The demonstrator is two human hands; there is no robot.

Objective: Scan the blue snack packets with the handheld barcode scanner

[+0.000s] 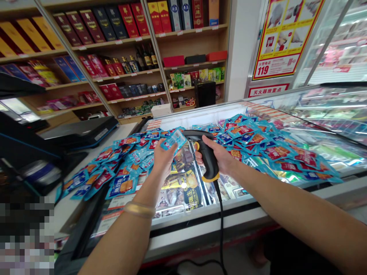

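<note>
My left hand (164,156) pinches a small blue snack packet (175,139), its pale printed side turned up. In my right hand (215,152) is a black and yellow barcode scanner (208,160), fingers wrapped round its handle. The scanner's head points left at the packet, close to it. A black cable (221,221) hangs from the handle down past the freezer's front edge. Blue packets with red or dark blue labels lie in a heap (249,133) on the right and a second heap (126,168) on the left, both on the glass top.
Under the glass of the chest freezer (172,238) are packaged goods. Dark checkout equipment (83,130) stands on the left counter. Behind are shelves (123,42) of boxes and bottles. A fire notice (283,42) hangs at the back right.
</note>
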